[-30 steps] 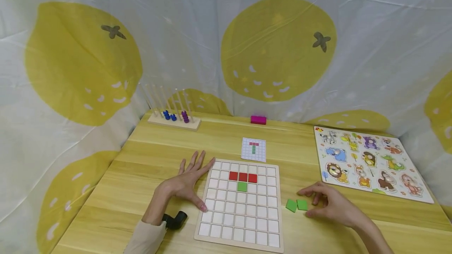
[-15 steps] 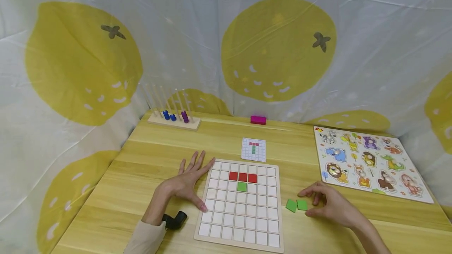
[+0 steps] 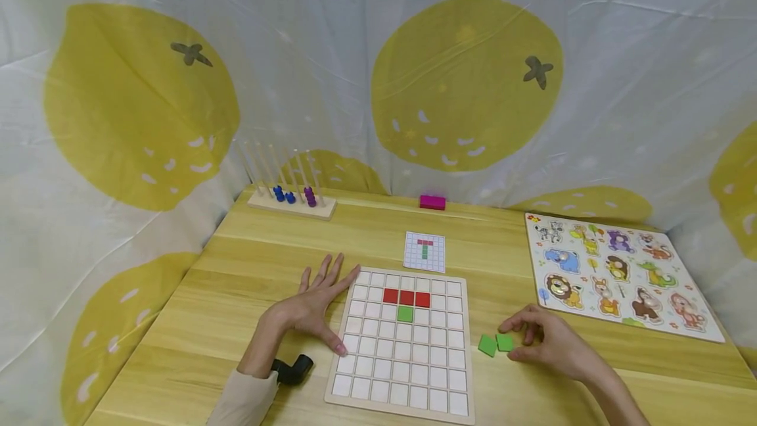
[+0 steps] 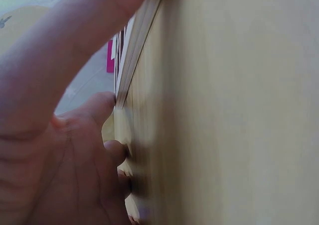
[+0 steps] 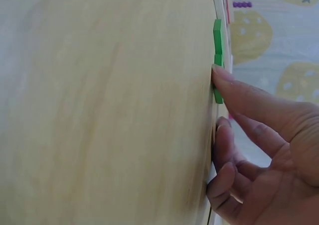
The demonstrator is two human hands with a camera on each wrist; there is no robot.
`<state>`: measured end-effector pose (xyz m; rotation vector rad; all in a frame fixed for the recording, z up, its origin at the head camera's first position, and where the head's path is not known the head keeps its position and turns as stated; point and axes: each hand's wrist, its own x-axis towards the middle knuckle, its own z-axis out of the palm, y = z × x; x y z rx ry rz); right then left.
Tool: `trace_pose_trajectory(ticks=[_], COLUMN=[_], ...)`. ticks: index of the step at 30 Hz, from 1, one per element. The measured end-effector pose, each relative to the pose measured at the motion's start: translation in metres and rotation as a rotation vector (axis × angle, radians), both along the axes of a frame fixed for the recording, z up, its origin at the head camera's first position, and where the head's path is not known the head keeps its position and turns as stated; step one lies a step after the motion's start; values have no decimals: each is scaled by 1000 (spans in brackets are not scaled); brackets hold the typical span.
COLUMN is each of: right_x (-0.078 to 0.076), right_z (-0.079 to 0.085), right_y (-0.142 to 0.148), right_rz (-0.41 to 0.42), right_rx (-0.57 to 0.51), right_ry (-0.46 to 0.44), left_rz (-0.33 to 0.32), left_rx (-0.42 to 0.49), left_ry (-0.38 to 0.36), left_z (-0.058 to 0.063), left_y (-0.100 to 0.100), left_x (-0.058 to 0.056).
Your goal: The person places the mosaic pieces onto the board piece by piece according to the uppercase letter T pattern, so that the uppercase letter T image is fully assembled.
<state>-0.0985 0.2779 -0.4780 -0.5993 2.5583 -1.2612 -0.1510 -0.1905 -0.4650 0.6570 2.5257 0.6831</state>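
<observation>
My left hand (image 3: 310, 307) spreads along the left side of a wooden grid board (image 3: 399, 406), with thumb and index finger touching its edge; the left wrist view shows the hand (image 4: 65, 160) against that edge. Three red tiles (image 3: 407, 297) sit in a row on the board, and one green tile (image 3: 405, 313) lies under the middle one. Right of the board, my right hand (image 3: 552, 342) pinches a loose green tile (image 3: 504, 342) between thumb and index finger, on the table. Another green tile (image 3: 487, 345) lies just left of it. In the right wrist view the thumb partly hides the held tile (image 5: 218, 96).
A pattern card (image 3: 424, 252) with a red and green T lies behind the board. An animal puzzle (image 3: 621, 275) is at the right. A peg stand with beads (image 3: 292, 204) and a magenta block (image 3: 432, 202) stand at the back. A black object (image 3: 294, 370) is by the left wrist.
My right hand's fingers have closed slightly on the right-hand green tile, shifting a little to the left. The left hand and the board keep their places.
</observation>
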Motion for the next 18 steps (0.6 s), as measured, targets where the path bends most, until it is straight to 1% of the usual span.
trace_pose_trajectory(ticks=[10, 18], right_x=[1, -1], right_z=[4, 5], right_y=[-2, -1], right_rz=[-32, -18], right_rx=[55, 61], right_ry=[-18, -34], left_rz=[-1, 3], left_rx=[0, -1], left_ry=[1, -6], left_z=[1, 1], left_y=[1, 0], left_x=[0, 0])
